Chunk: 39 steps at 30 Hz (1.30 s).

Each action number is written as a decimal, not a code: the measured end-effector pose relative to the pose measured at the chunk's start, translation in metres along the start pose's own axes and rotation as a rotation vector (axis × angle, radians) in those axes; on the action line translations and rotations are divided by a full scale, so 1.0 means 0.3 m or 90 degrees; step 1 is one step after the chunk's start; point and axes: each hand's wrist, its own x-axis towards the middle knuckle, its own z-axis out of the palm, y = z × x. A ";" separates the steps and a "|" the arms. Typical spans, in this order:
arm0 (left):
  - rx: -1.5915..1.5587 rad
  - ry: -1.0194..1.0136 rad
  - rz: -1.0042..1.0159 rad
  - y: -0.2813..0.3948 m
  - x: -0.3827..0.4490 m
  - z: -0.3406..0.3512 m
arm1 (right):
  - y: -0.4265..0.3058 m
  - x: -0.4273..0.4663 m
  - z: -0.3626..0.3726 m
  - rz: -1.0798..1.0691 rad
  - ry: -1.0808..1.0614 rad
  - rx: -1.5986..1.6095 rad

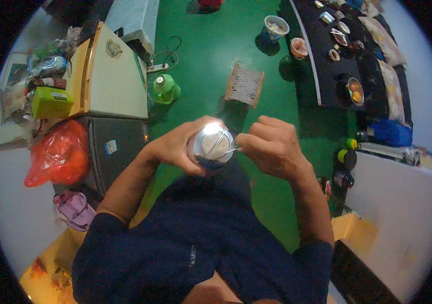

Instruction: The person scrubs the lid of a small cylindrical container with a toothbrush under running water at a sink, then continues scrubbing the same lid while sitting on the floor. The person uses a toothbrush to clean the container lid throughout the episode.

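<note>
My left hand point(180, 146) is wrapped around the side of a round, shiny chrome-topped object point(215, 146), which looks like a dual-flush push button. A slanting line splits its face into two halves, and a bright glare covers its upper edge. The body below the top is hidden from this angle. Just right of it, my right hand point(273, 146) is curled with thumb and forefinger pinched on a thin pale stick point(232, 150), whose tip reaches over the button's rim. Most of that stick is hidden by the fingers.
On the green floor stand a woven-seat stool point(244, 85), a green plastic bottle point(165, 89) and a bucket point(276, 27). A refrigerator point(117, 79) with a red plastic bag point(62, 155) is at left. The dark table point(326, 72) at right carries dishes and a fruit bowl point(355, 92).
</note>
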 end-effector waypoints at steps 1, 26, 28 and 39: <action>0.022 0.015 -0.009 0.008 0.047 -0.034 | 0.073 0.034 -0.018 0.005 -0.012 -0.010; 0.058 0.171 0.046 -0.182 0.842 -1.154 | 1.241 1.030 -0.089 0.049 -0.168 -0.077; 0.067 0.178 0.067 -0.190 0.911 -1.227 | 1.249 1.092 -0.076 0.032 -0.152 -0.065; 0.062 0.213 0.065 -0.272 1.387 -1.388 | 1.644 1.115 -0.232 0.143 -0.126 -0.124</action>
